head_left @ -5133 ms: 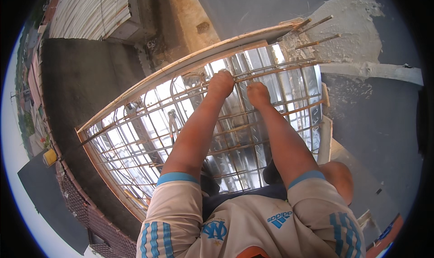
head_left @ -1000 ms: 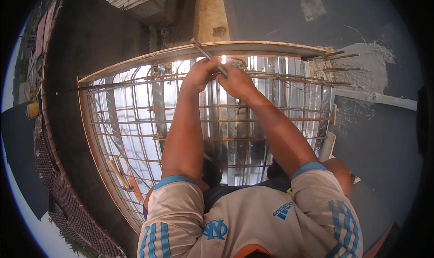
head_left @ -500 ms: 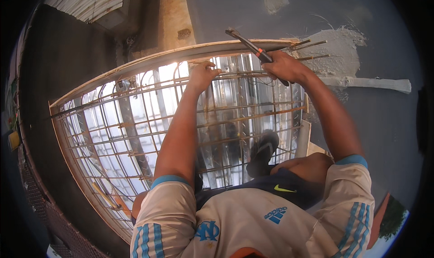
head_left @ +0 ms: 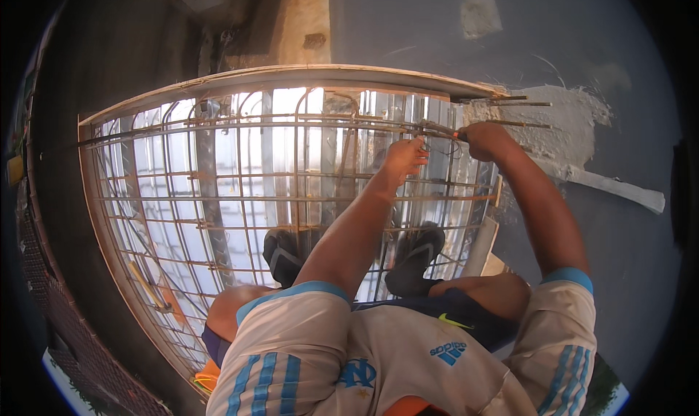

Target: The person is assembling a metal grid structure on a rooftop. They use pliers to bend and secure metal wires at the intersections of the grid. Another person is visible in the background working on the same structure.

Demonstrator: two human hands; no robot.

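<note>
Since half a second ago, both hands are seen farther right on the rebar grid point(head_left: 240, 190), and the tool that was raised over the far edge is now brought down to the bars. The right hand point(head_left: 486, 140) is closed around the red-handled tool point(head_left: 443, 130) at the grid's far right corner, beside the white mortar patch point(head_left: 575, 117) on the grey slab point(head_left: 437, 37). The tool's long axis is laid roughly left to right, its tip pointed left along a far horizontal bar toward the left hand point(head_left: 405, 158). The left hand is held just left of and slightly nearer than the tool tip, fingers curled onto a bar crossing; whether thin wire is pinched there cannot be told. The tool tip and the left fingers are seen close together, nearly touching, so the crossing worked on lies between the two hands, with the left hand nearer to it. Both arms are stretched forward from the striped sleeves. Two dark shoes point(head_left: 415, 259) are planted on the grid below the hands, over corrugated sheeting seen through the bars.
</note>
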